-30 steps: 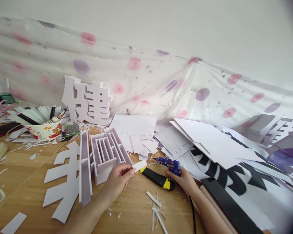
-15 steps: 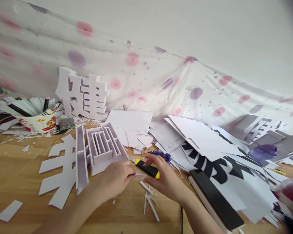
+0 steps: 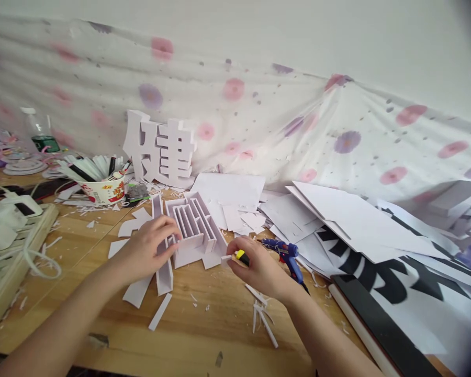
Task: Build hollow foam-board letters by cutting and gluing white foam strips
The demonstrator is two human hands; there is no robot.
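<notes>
My right hand (image 3: pixel 259 267) pinches a small white foam-board strip (image 3: pixel 225 258) between thumb and fingertips. Behind those fingers lies a yellow and black utility knife (image 3: pixel 241 256), mostly hidden. My left hand (image 3: pixel 151 245) hovers with thumb and fingers apart over the left side of a white hollow character (image 3: pixel 188 250), built of upright foam walls with its inside facing up. Whether its fingertips touch the walls, I cannot tell. A flat white cut-out (image 3: pixel 137 293) lies partly under my left forearm. To the right of my right hand rests a blue glue gun (image 3: pixel 284 250).
A finished white character (image 3: pixel 160 149) stands at the back. A paper tub (image 3: pixel 104 191) holds pens and white strips. Stacked sheets (image 3: pixel 349 220) and a long black-topped bar (image 3: pixel 372 319) occupy the right. Offcuts (image 3: pixel 265 319) lie in front; a power strip (image 3: pixel 11 246) sits left.
The view has turned left. My hands have moved apart: the left has gone to the hollow character, while the right keeps the small strip. A loose white strip now lies closer to the character.
</notes>
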